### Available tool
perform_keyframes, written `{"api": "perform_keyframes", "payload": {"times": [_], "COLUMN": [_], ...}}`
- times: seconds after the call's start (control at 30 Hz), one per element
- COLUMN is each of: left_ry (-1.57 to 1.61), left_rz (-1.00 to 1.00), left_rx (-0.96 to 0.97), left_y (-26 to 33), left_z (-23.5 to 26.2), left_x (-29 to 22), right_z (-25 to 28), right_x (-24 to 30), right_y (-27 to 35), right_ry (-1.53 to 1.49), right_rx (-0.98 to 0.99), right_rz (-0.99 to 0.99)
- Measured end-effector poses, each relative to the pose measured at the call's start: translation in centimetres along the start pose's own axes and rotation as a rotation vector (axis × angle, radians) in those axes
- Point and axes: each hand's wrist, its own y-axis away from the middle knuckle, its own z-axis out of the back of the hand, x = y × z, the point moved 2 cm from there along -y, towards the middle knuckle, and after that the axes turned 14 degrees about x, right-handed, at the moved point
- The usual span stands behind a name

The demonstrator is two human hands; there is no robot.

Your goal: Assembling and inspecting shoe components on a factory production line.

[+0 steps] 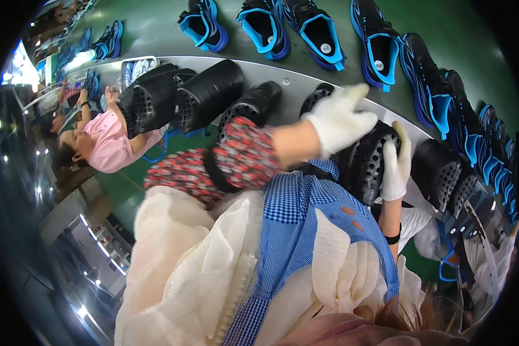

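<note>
Both my hands wear white gloves. In front of my blue checked apron is a black rounded, tube-like piece with rows of holes. My right hand grips its right side, with fingers against the holed face. Over its upper left part my left hand is spread, fingers stretched out and slightly blurred; whether it touches the piece I cannot tell. A similar black piece shows partly behind my left hand. Just beyond my hands, black trainers with blue lining stand on the green belt.
More black perforated pieces line the metal ledge on the left, and others stand on the right. Trainers continue along the belt to the right. A co-worker in pink sits at the left; another person's white sleeve shows at right.
</note>
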Motion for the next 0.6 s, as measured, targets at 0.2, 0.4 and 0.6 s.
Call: {"api": "perform_keyframes", "payload": {"times": [0.2,0.4,0.6], "left_ry": [-0.483,-0.651,-0.449], "left_rz": [0.048,0.379,0.391], "left_rx": [-0.238,-0.107,-0.154], "left_y": [-2.8,-2.1,-6.3], "left_z": [21.6,34.4,37.8], "left_x": [7.4,25.7,34.7], "right_z": [-1.0,-1.8,-2.7], "right_x": [2.3,3.3,3.2], "right_y": [0.7,0.7,0.1], "right_ry": [0.140,0.215,0.303], "right_rx": [-0.021,-0.028,-0.076], "right_rz": [0.032,-0.105,-0.020]}}
